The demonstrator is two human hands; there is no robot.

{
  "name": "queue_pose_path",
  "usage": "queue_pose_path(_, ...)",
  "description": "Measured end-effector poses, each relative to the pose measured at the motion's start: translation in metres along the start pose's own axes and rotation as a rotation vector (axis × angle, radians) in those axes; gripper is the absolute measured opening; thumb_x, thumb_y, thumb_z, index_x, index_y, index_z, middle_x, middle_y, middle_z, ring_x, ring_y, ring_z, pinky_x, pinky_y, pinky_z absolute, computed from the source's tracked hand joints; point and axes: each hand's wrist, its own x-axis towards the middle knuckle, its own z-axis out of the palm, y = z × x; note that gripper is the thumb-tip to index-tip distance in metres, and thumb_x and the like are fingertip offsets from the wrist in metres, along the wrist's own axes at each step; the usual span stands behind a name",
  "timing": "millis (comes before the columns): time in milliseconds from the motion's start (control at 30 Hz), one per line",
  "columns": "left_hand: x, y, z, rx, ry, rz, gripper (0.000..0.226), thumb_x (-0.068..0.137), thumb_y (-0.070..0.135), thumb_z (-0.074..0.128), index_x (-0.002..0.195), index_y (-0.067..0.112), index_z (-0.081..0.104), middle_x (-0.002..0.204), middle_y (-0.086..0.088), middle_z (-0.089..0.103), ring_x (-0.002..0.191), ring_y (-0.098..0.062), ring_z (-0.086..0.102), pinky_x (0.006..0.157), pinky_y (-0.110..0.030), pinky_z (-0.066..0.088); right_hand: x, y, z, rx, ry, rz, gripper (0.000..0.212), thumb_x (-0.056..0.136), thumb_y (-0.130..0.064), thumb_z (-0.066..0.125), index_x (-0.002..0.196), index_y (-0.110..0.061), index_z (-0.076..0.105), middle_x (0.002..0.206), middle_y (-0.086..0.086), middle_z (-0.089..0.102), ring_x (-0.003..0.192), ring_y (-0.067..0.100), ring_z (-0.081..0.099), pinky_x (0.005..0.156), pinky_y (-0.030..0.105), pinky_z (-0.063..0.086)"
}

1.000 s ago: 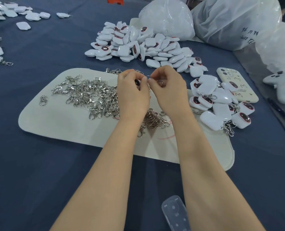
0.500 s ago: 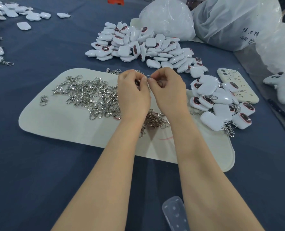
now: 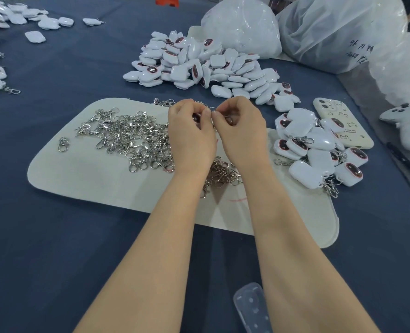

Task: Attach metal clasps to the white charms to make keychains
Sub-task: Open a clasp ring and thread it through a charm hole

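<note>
Fingertips (image 3: 208,114) pinch tight: left hand (image 3: 192,140) on a charm (image 3: 195,117), right hand (image 3: 241,138) on a clasp (image 3: 229,120), meeting at the mat's (image 3: 79,183) 12 o'clock. I judge joining underway; next the clasp must hook on fully.

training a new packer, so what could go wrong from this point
1. The charm in the left hand and the clasp in the right hand are mostly hidden; either could slip into the loose clasps underneath.
2. The finished keychains lie close to the right wrist; a sweep might scatter them.
</note>
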Motion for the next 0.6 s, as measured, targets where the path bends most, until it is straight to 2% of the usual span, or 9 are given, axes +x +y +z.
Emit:
queue_pose_path(200, -0.0022, -0.0007, 0.0006, 0.019, 0.004, 0.002, 0.008, 0.092, 0.007, 0.054, 0.092, 0.005, 0.062, 0.113, -0.010, 0.054, 0.074, 0.020, 0.042, 0.071, 0.006, 0.026, 0.0011, 0.0010, 0.0008, 0.021, -0.071, 0.025, 0.012, 0.085, -0.006, 0.061, 0.086, -0.016, 0.056, 0.078, -0.013, 0.056, 0.068, 0.001, 0.052, 0.066, 0.011, 0.041)
queue_pose_path(333, -0.0002, -0.0008, -0.0006, 0.040, -0.009, 0.014, 0.007, 0.091, 0.007, 0.055, 0.089, 0.007, 0.062, 0.108, -0.009, 0.057, 0.077, 0.004, 0.045, 0.070, 0.004, 0.028, 0.0005, 0.0022, 0.0007, 0.020, -0.088, 0.012, 0.019, 0.084, -0.001, 0.060, 0.083, -0.019, 0.051, 0.076, -0.013, 0.054, 0.067, 0.002, 0.049, 0.065, 0.011, 0.038)
queue_pose_path(467, 0.0011, -0.0006, -0.0013, 0.013, -0.036, 0.020, 0.009, 0.092, 0.008, 0.055, 0.089, 0.007, 0.063, 0.098, -0.005, 0.059, 0.093, -0.014, 0.052, 0.071, -0.004, 0.032, 0.0012, 0.0027, -0.0021, 0.011, -0.072, -0.013, 0.016, 0.084, -0.002, 0.060, 0.082, -0.016, 0.052, 0.077, -0.009, 0.056, 0.070, 0.007, 0.052, 0.066, 0.013, 0.039)
queue_pose_path(533, 0.0013, -0.0006, -0.0013, -0.004, -0.051, 0.003, 0.009, 0.092, 0.009, 0.055, 0.087, 0.007, 0.063, 0.094, -0.002, 0.059, 0.095, -0.017, 0.053, 0.075, -0.012, 0.035, 0.0014, 0.0030, -0.0030, 0.010, -0.078, -0.019, 0.017, 0.085, -0.002, 0.059, 0.081, -0.017, 0.052, 0.078, -0.006, 0.058, 0.072, 0.011, 0.054, 0.067, 0.016, 0.040)
queue_pose_path(600, 0.0012, -0.0004, -0.0013, -0.022, -0.058, -0.013, 0.009, 0.091, 0.009, 0.055, 0.086, 0.010, 0.062, 0.096, -0.004, 0.061, 0.093, -0.016, 0.053, 0.073, -0.011, 0.036, 0.0009, 0.0027, -0.0032, 0.004, -0.084, -0.032, 0.021, 0.085, -0.002, 0.059, 0.079, -0.020, 0.050, 0.078, -0.006, 0.057, 0.073, 0.012, 0.055, 0.067, 0.016, 0.040)
